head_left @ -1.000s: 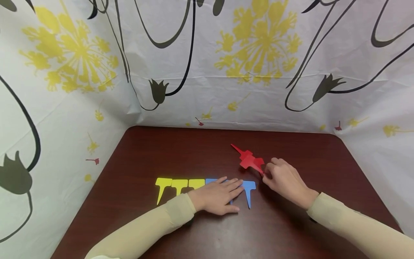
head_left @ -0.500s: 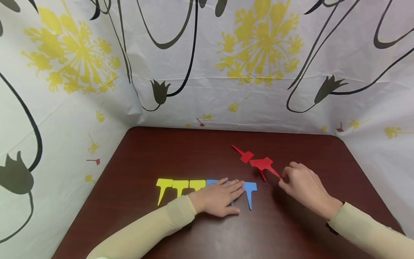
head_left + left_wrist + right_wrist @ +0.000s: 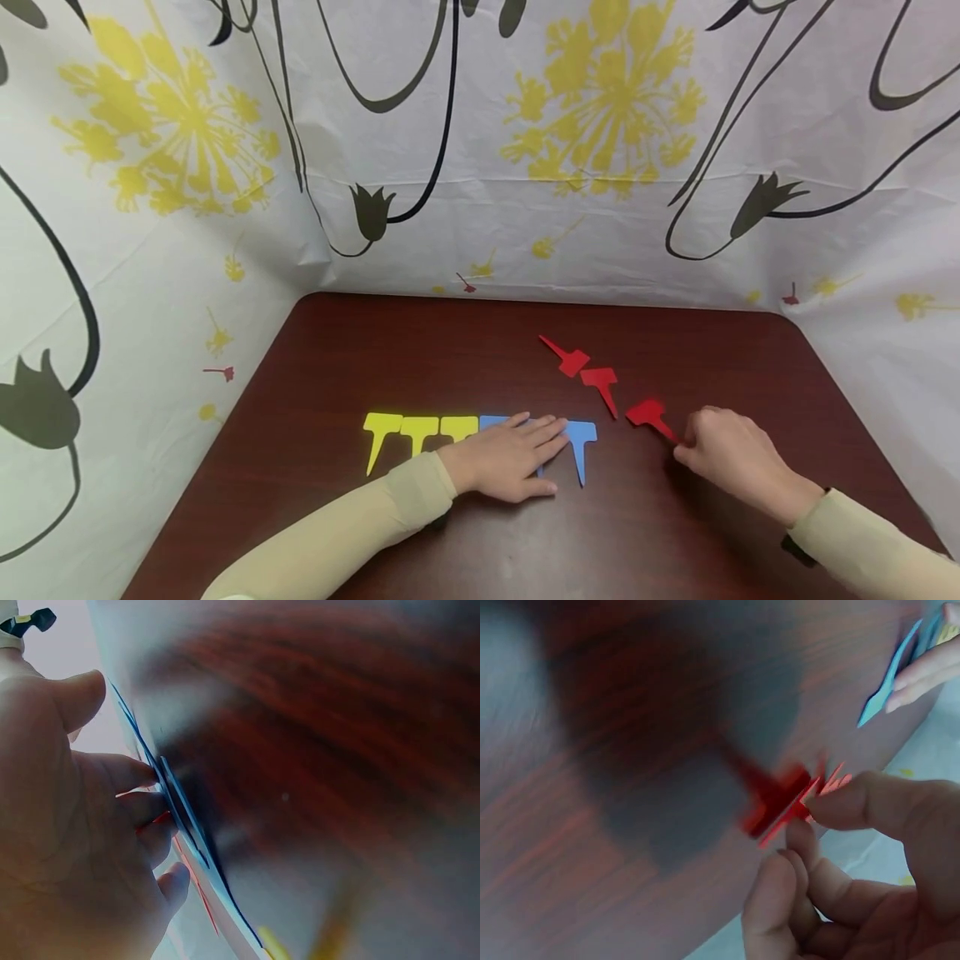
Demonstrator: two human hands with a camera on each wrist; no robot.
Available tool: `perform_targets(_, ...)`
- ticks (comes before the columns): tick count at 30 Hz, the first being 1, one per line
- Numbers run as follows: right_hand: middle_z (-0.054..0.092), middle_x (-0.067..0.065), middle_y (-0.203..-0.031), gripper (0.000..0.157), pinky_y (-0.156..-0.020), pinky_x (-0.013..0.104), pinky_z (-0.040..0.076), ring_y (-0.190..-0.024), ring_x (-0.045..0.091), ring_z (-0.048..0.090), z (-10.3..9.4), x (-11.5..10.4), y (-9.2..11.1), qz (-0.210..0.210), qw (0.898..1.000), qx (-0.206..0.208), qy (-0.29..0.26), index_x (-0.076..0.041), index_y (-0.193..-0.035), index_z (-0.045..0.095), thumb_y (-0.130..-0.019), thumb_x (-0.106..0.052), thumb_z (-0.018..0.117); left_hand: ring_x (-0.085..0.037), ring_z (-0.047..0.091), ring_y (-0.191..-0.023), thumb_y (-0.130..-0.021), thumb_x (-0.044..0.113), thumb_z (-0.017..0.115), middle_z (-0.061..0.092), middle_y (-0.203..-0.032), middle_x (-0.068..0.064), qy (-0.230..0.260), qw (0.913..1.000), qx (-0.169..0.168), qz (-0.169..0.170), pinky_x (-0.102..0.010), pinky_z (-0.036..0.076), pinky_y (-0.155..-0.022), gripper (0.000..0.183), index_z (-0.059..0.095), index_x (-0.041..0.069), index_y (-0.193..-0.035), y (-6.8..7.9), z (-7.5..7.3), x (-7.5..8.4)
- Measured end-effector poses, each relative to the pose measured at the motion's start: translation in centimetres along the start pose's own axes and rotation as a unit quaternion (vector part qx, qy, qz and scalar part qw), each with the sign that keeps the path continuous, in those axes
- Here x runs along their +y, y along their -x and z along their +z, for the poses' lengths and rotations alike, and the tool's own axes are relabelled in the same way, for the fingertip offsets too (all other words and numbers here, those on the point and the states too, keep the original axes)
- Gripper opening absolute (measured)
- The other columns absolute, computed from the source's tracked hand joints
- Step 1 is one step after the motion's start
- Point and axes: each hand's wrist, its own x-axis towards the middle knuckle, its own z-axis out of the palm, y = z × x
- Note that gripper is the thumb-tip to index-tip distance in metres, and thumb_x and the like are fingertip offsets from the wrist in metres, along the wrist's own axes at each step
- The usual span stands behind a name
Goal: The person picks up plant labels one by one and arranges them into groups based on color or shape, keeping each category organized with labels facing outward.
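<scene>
My right hand [image 3: 738,458] pinches a red T-shaped plant label [image 3: 648,411] by its pointed stem, just over the table; in the right wrist view thumb and fingertips meet at this label [image 3: 780,806]. Two more red plant labels lie to its upper left, one [image 3: 600,379] nearer and one [image 3: 574,362] farther back. My left hand [image 3: 506,461] rests flat with spread fingers on the blue plant labels [image 3: 581,432], partly covering them. Left of these, in the same row, are yellow plant labels [image 3: 383,422], points toward me; my left wrist hides part of the yellow ones.
The dark red-brown table [image 3: 420,350] has rounded far corners. A white cloth [image 3: 480,225] printed with yellow and grey flowers hangs behind it and at both sides.
My right hand has drawn one red plant label right and toward me, away from the other two, which now lie side by side. My left hand has stayed in place.
</scene>
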Motion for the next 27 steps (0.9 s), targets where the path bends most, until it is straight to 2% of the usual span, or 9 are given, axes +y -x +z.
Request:
perform_targets(4,0.050,-0.006,-0.056,0.028,-0.044,0.030,0.034,-0.048,0.011,0.044,0.2,-1.4,0.4,0.013,0.998,-0.049,-0.026,-0.018,-0.061,0.059,-0.080,-0.019,0.078,-0.013,0.006,-0.154,-0.102,0.065,0.029,0.007,-0.169,0.001,-0.004,1.0000,-0.004,-0.005,-0.039,0.010,-0.123,0.078,0.017,0.018,-0.163,0.0,0.0,0.0)
perform_targets(7,0.049,-0.006,-0.053,0.028,-0.044,0.030,0.033,-0.047,0.012,0.044,0.5,-2.6,0.6,0.027,0.997,-0.070,-0.036,-0.019,-0.060,0.058,-0.079,-0.020,0.078,-0.014,0.006,-0.154,-0.103,0.065,0.029,0.008,-0.169,0.001,-0.004,1.0000,-0.002,-0.007,-0.039,0.010,-0.123,0.077,0.017,0.017,-0.163,-0.1,0.0,0.0)
perform_targets(13,0.032,-0.014,-0.044,0.038,-0.043,0.025,0.021,-0.043,0.008,0.031,1.4,-4.1,0.7,0.045,0.993,-0.093,-0.066,-0.020,-0.047,0.052,-0.077,-0.022,0.076,-0.015,0.009,-0.153,-0.102,0.064,0.030,0.010,-0.169,0.000,-0.005,1.0000,0.001,-0.004,-0.040,0.011,-0.123,0.077,0.019,0.017,-0.163,-0.1,0.1,0.0)
perform_targets(15,0.032,-0.015,-0.044,0.039,-0.043,0.024,0.020,-0.043,0.006,0.030,1.6,-4.4,0.5,0.039,0.991,-0.097,-0.080,-0.022,-0.048,0.054,-0.079,-0.027,0.078,-0.015,0.009,-0.153,-0.102,0.064,0.031,0.010,-0.169,0.000,-0.003,1.0000,-0.001,-0.003,-0.040,0.011,-0.123,0.077,0.019,0.017,-0.163,-0.1,0.0,0.0)
perform_targets(18,0.044,-0.015,-0.055,0.030,-0.042,0.024,0.026,-0.046,0.005,0.036,1.7,-4.6,0.1,0.005,0.994,-0.073,-0.086,-0.026,-0.059,0.060,-0.080,-0.032,0.081,-0.014,0.008,-0.153,-0.102,0.064,0.031,0.010,-0.169,0.001,0.001,1.0000,-0.003,-0.004,-0.040,0.011,-0.123,0.077,0.018,0.017,-0.163,-0.1,0.0,0.0)
perform_targets(21,0.057,-0.010,-0.080,0.016,-0.049,0.025,0.041,-0.062,0.006,0.050,1.9,-4.3,-0.3,-0.067,0.995,-0.030,-0.063,-0.027,-0.083,0.070,-0.079,-0.031,0.085,-0.014,0.007,-0.153,-0.102,0.065,0.030,0.008,-0.169,0.001,0.000,1.0000,-0.004,-0.006,-0.039,0.011,-0.123,0.078,0.017,0.018,-0.163,0.0,0.1,-0.1)
perform_targets(22,0.060,-0.007,-0.091,0.021,-0.053,0.027,0.046,-0.070,0.007,0.054,2.0,-4.1,-0.4,-0.095,0.994,-0.018,-0.051,-0.025,-0.093,0.072,-0.078,-0.030,0.086,-0.013,0.007,-0.153,-0.102,0.066,0.029,0.008,-0.169,0.002,-0.002,1.0000,-0.005,-0.006,-0.039,0.010,-0.123,0.078,0.016,0.019,-0.163,0.0,0.2,-0.1)
perform_targets(24,0.061,-0.001,-0.112,0.041,-0.067,0.034,0.054,-0.090,0.013,0.060,2.3,-3.6,-0.4,-0.151,0.988,-0.007,-0.023,-0.020,-0.114,0.073,-0.077,-0.029,0.087,-0.013,0.006,-0.153,-0.102,0.066,0.028,0.007,-0.169,0.002,-0.005,1.0000,-0.006,-0.005,-0.039,0.010,-0.123,0.079,0.016,0.019,-0.163,-0.1,0.3,-0.1)
perform_targets(27,0.056,0.008,-0.133,0.063,-0.083,0.050,0.055,-0.116,0.025,0.057,2.7,-2.8,-0.5,-0.214,0.977,-0.003,0.019,-0.019,-0.134,0.066,-0.077,-0.030,0.088,-0.012,0.005,-0.153,-0.101,0.067,0.027,0.006,-0.169,0.002,-0.005,1.0000,-0.006,-0.006,-0.038,0.010,-0.123,0.079,0.016,0.019,-0.163,-0.1,0.4,-0.2)
